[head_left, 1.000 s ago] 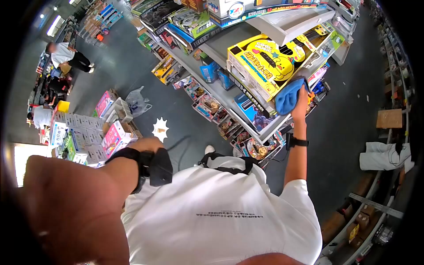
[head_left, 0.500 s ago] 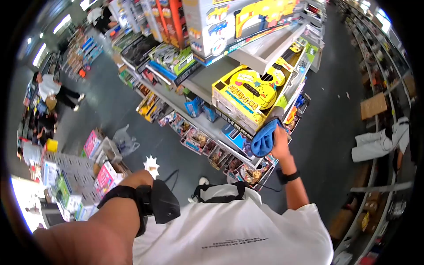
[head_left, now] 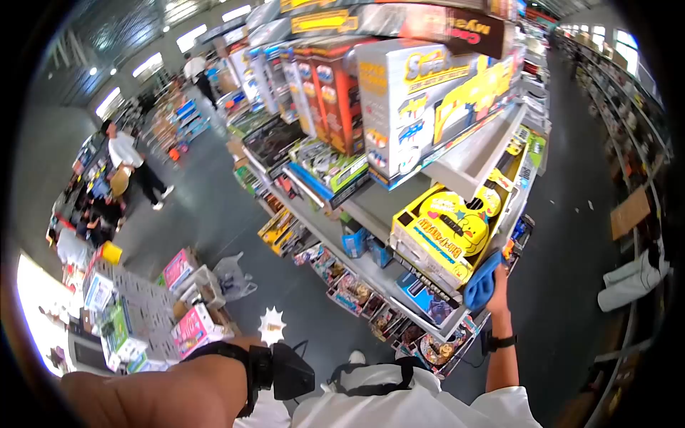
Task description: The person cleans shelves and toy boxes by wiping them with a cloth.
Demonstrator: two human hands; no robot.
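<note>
My right hand (head_left: pixel 499 291) is closed on a folded blue cloth (head_left: pixel 481 282). The cloth rests against the front corner of a yellow box with a cartoon duck (head_left: pixel 451 232), on the edge of a grey display shelf (head_left: pixel 382 285). A black band circles my right wrist. At the lower left, my left hand (head_left: pixel 246 343) is low, mostly hidden behind a black device strapped on that wrist (head_left: pixel 289 371); its fingers do not show. A white starburst-shaped card (head_left: pixel 272 326) appears just beyond it; whether the hand touches it I cannot tell.
Large toy-gun boxes (head_left: pixel 399 107) stand on the upper shelf. Boxed toys (head_left: pixel 353 289) fill the lower tier. Left are stacked cartons (head_left: pixel 143 314) and a plastic bag (head_left: pixel 232 277) on the floor. A person (head_left: pixel 128 160) stands further back. Long racks (head_left: pixel 614 128) line the right side.
My view has tilted up, so the shelf and floor items sit lower and further right. My right hand still grips the cloth near the duck box's corner.
</note>
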